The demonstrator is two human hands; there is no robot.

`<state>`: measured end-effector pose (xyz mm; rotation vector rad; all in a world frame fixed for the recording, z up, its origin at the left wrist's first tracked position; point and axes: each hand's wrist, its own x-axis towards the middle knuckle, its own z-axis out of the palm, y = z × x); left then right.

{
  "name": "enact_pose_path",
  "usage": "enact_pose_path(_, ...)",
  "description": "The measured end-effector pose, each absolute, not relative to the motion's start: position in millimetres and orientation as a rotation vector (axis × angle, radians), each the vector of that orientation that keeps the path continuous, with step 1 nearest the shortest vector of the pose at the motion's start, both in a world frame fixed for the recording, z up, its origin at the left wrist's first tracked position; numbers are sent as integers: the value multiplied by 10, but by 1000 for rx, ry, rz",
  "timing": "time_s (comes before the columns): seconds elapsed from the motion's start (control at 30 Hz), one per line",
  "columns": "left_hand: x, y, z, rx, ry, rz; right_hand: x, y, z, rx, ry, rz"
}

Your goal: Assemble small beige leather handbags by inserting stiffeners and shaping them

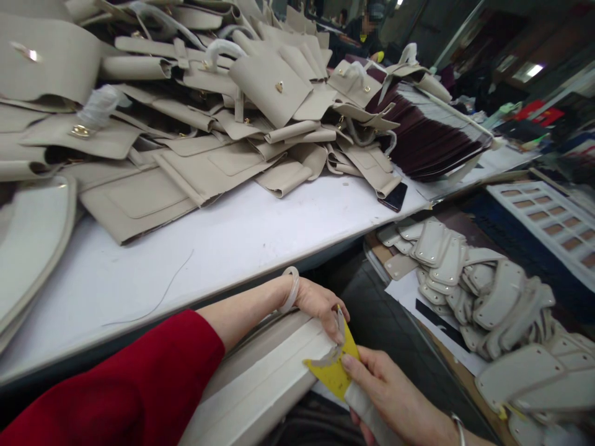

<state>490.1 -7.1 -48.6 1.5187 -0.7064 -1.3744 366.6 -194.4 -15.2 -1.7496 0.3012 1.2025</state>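
My left hand [320, 305], with a pale bangle on its wrist and a red sleeve above, pinches the top of a yellow sheet [335, 367] at the end of a long cream leather piece [260, 378] lying across my lap. My right hand [395, 396] comes in from the bottom right, its fingers closed on the yellow sheet's lower edge and on a cream strip [367, 409] beneath it. Both hands meet just below the front edge of the white table [223, 248].
Heaps of cream bag panels [195, 124] with gold clasps cover the table's back half, beside a maroon stack [427, 136] and a black phone [394, 197]. Small cream tabs [465, 279] are piled on a lower surface at right. Another person [367, 31] sits far behind.
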Motion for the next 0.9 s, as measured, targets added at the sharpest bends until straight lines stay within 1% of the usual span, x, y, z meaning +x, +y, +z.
enact_pose_path(0.13,4863,-73,-493,1499,-657,-1372,3660,-1819,-143,-1711,336,1154)
enact_pose_path(0.37,4765,-56,-474,1514,-505,-1239,3530,-1600,-190,-1574,369,1056)
enact_pose_path(0.57,4539,180,-180,1794,-335,-839,3263,-1440,-290,-1416,422,1131)
enact_pose_path(0.7,4199,359,-53,1941,-209,-699,3097,-1648,-204,-1442,164,1164)
enact_pose_path(0.73,4111,385,-42,1955,-178,-676,3092,-1742,-169,-1467,121,1109)
enact_pose_path(0.8,3964,406,-38,1956,-134,-661,3165,-1930,-125,-1483,155,859)
enact_pose_path(0.87,3875,391,-46,1935,-104,-689,3356,-2057,-163,-1449,266,618)
enact_pose_path(0.9,3852,374,-51,1927,-87,-710,3484,-2078,-222,-1436,310,575)
